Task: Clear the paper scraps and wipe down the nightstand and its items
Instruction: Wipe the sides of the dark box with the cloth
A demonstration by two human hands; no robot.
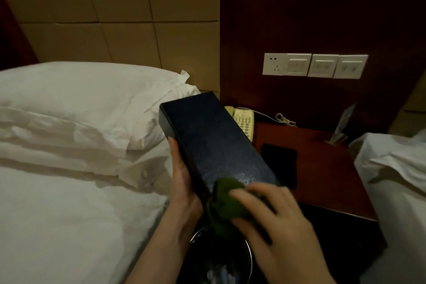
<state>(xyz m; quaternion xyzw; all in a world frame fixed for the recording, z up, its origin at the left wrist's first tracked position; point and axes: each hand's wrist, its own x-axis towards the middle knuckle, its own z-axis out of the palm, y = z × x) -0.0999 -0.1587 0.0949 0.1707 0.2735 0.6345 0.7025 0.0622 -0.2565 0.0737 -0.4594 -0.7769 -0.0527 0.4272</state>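
box [214,143]: dark, faintly glossy, fine-grained | cloth [227,203]: green, soft fabric | nightstand [322,168]: polished reddish wood

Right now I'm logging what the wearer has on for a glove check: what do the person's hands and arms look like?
Both hands are bare: no gloves, and no rings, watch or bracelet that I can see in this dim, slightly blurred view. The left hand and right hand lead into forearms that are uncovered as far as the bottom edge of the frame, so no sleeves show. Nothing is marked or taped on them.

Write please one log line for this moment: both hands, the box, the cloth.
left hand: holds box | right hand: presses cloth on box | box: lifted, tilted | stage: wiping
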